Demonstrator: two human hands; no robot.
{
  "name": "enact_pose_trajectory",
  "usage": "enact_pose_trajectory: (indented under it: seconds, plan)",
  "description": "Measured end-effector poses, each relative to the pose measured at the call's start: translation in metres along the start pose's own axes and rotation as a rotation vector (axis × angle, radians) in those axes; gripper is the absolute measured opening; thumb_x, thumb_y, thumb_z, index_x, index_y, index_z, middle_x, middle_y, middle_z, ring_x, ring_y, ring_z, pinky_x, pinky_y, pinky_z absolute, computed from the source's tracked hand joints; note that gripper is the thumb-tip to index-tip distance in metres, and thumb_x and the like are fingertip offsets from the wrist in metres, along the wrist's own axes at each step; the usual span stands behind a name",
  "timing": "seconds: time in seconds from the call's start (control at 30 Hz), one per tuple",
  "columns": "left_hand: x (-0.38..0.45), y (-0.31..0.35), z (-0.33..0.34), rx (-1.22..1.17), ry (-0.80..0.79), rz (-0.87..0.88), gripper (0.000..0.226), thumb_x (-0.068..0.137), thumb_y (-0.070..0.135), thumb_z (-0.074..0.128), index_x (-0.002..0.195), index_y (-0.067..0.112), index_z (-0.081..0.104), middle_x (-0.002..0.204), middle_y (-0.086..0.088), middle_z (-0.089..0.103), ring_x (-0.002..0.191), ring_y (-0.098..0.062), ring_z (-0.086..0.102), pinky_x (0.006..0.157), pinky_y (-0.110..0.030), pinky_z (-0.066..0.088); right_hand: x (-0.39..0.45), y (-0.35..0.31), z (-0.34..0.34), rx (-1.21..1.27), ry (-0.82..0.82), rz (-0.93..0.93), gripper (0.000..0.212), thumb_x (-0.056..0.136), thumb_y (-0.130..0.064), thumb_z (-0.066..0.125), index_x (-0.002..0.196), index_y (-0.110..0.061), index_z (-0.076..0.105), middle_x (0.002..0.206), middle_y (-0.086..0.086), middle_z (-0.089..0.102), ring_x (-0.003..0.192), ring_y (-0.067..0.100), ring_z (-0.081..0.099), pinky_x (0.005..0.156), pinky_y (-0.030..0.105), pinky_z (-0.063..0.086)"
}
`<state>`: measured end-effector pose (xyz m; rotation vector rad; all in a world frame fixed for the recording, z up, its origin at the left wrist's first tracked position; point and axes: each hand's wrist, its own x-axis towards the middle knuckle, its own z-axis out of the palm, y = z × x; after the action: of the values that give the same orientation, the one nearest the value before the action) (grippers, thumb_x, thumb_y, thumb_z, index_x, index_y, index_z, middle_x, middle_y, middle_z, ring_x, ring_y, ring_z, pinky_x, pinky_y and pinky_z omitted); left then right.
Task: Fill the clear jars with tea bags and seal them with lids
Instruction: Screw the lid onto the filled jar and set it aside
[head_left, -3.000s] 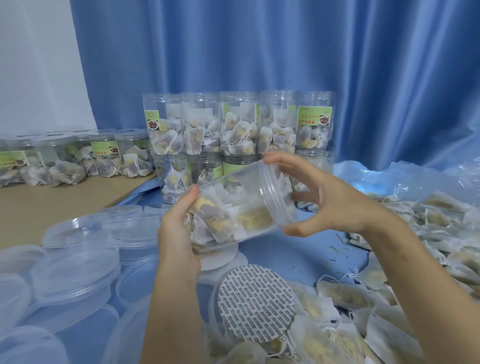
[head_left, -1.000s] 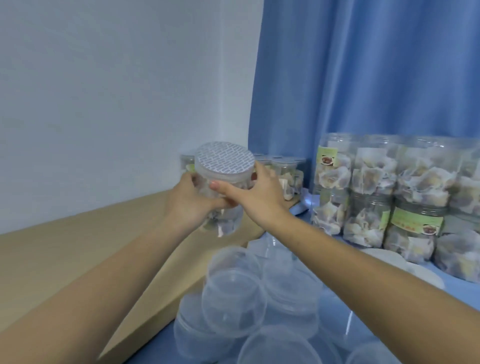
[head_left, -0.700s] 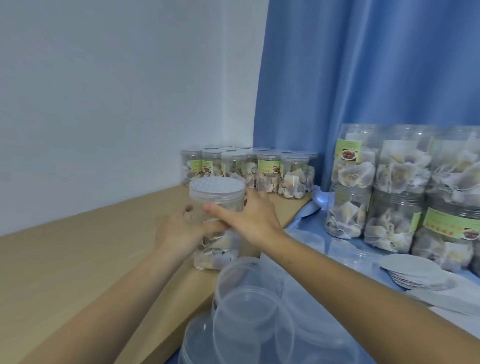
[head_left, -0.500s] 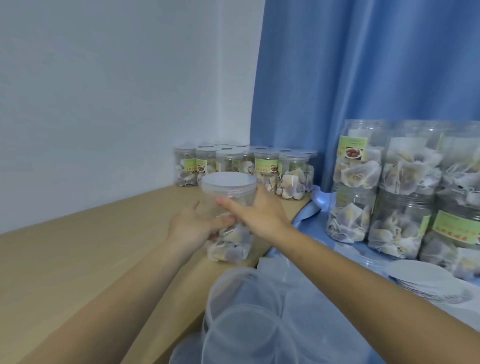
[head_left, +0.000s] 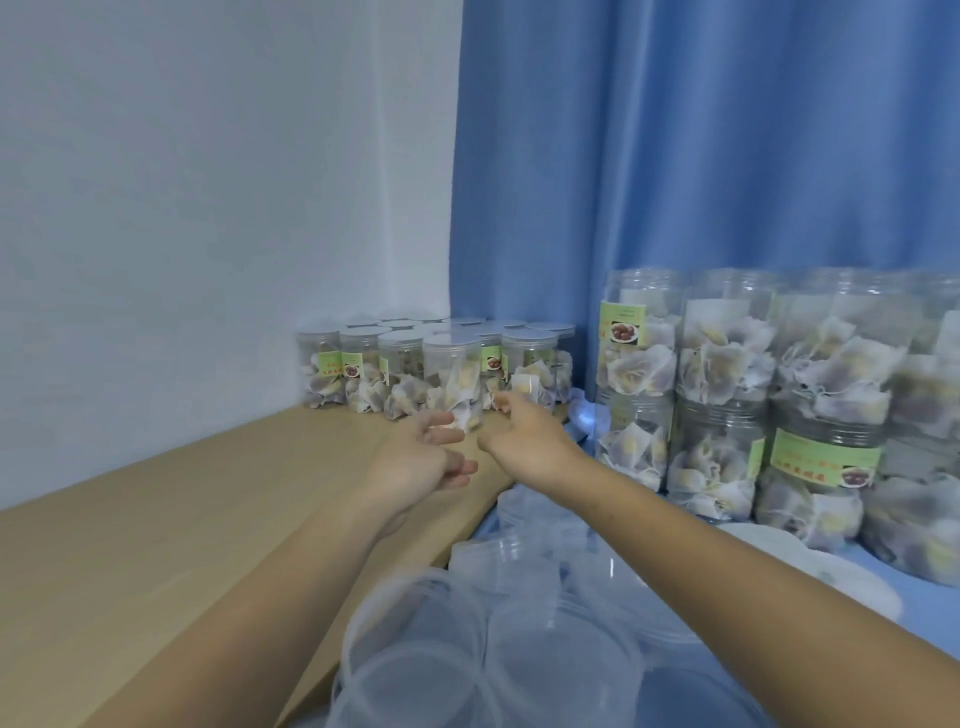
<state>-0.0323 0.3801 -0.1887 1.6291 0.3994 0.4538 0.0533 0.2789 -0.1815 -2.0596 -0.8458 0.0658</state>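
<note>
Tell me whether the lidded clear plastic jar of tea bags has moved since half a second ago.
Yes. The lidded clear plastic jar went forward, away from both hands, and now stands on the wooden tabletop by the corner jars.

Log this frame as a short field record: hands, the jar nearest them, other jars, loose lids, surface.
left hand: open, fingers loosely spread, holding nothing
right hand: open, empty, close to the jar
nearest jar: upright on the wooden table, lid on, tea bags inside, at the front of the lidded jar group
stacked jars: two tiers, filled, by the blue curtain
loose clear lids: piled in foreground
contact with jar: cannot tell; frame is blurred
</note>
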Motion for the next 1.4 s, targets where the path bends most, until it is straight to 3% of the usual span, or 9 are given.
enact_pose_trajectory:
  seconds: [0.13, 0.23, 0.33, 0.7, 0.83, 0.97, 1.13, 1.23, 1.4]
  plan:
    - [-0.039, 0.031, 0.041, -0.013, 0.021, 0.107, 0.041, 0.090, -0.009, 0.049, 0.127, 0.009, 0.049, 0.099, -0.009, 0.064, 0.072, -0.017, 0.064, 0.070, -0.027, 0.056, -0.041, -0.014, -0.036, 0.003, 0.088, -0.066, 0.047, 0.091, -0.024, 0.053, 0.137, -0.019, 0.043, 0.137, 0.004, 0.048, 0.119, 0.017, 0.048, 0.080, 0.021, 0.033]
    - [-0.070, 0.054, 0.084, -0.040, 0.033, 0.198, 0.036, 0.092, -0.004, 0.042, 0.115, 0.015, 0.061, 0.092, -0.009, 0.067, 0.066, -0.015, 0.063, 0.056, -0.021, 0.054, -0.074, -0.015, -0.076, 0.016, 0.173, -0.108, 0.037, 0.094, -0.026, 0.049, 0.130, -0.019, 0.049, 0.129, 0.003, 0.054, 0.114, 0.018, 0.052, 0.086, 0.027, 0.041]
    - [-0.095, 0.072, 0.136, -0.180, 0.015, 0.220, 0.028, 0.091, -0.003, 0.046, 0.108, 0.014, 0.062, 0.089, -0.011, 0.068, 0.065, -0.019, 0.062, 0.057, -0.024, 0.053, -0.108, -0.007, -0.123, 0.038, 0.248, -0.121, 0.033, 0.095, -0.025, 0.047, 0.127, -0.016, 0.051, 0.124, 0.003, 0.058, 0.111, 0.021, 0.056, 0.096, 0.033, 0.044]
    - [-0.154, 0.081, 0.346, -0.469, -0.087, 0.200, 0.017, 0.089, 0.002, 0.051, 0.081, 0.014, 0.059, 0.078, -0.010, 0.067, 0.061, -0.016, 0.063, 0.046, -0.021, 0.050, -0.206, 0.103, -0.271, 0.223, 0.529, -0.015, 0.005, 0.090, -0.030, 0.056, 0.086, -0.029, 0.059, 0.089, -0.003, 0.069, 0.084, 0.019, 0.069, 0.080, 0.044, 0.056]
    - [-0.153, 0.056, 0.390, -0.503, -0.091, 0.116, 0.013, 0.088, 0.001, 0.052, 0.094, 0.005, 0.063, 0.092, -0.018, 0.069, 0.068, -0.022, 0.065, 0.050, -0.025, 0.050, -0.221, 0.149, -0.291, 0.246, 0.512, 0.037, 0.003, 0.089, -0.025, 0.058, 0.088, -0.028, 0.059, 0.083, -0.002, 0.069, 0.074, 0.013, 0.068, 0.072, 0.036, 0.058]
    - [-0.145, 0.030, 0.404, -0.544, -0.036, 0.030, 0.018, 0.091, -0.001, 0.050, 0.082, 0.013, 0.057, 0.076, -0.006, 0.062, 0.054, -0.011, 0.055, 0.043, -0.020, 0.040, -0.223, 0.191, -0.292, 0.040, 0.532, 0.091, 0.012, 0.090, -0.023, 0.057, 0.103, -0.024, 0.058, 0.091, -0.007, 0.061, 0.076, 0.008, 0.061, 0.063, 0.010, 0.044]
    - [-0.144, 0.000, 0.401, -0.590, 0.017, -0.077, 0.014, 0.090, 0.005, 0.051, 0.081, 0.015, 0.056, 0.071, 0.000, 0.058, 0.058, -0.012, 0.052, 0.051, -0.021, 0.039, -0.204, 0.229, -0.292, -0.209, 0.733, 0.215, 0.052, 0.091, -0.022, 0.053, 0.140, -0.022, 0.036, 0.127, 0.011, 0.046, 0.107, 0.028, 0.054, 0.082, 0.027, 0.038]
    - [-0.142, -0.005, 0.400, -0.555, -0.011, -0.069, 0.011, 0.090, 0.009, 0.054, 0.082, 0.016, 0.057, 0.072, 0.002, 0.060, 0.063, -0.011, 0.054, 0.055, -0.022, 0.042, -0.185, 0.245, -0.297, -0.243, 0.700, 0.401, 0.065, 0.090, -0.027, 0.050, 0.147, -0.034, 0.020, 0.146, 0.019, 0.023, 0.113, 0.038, 0.050, 0.096, 0.038, 0.042]
    - [-0.138, -0.005, 0.399, -0.542, -0.018, -0.070, 0.012, 0.090, 0.008, 0.053, 0.083, 0.016, 0.058, 0.073, 0.002, 0.060, 0.062, -0.010, 0.053, 0.055, -0.022, 0.043, -0.170, 0.263, -0.300, -0.276, 0.728, 0.515, 0.050, 0.092, -0.030, 0.049, 0.139, -0.037, 0.033, 0.135, 0.018, 0.029, 0.114, 0.042, 0.043, 0.086, 0.040, 0.042]
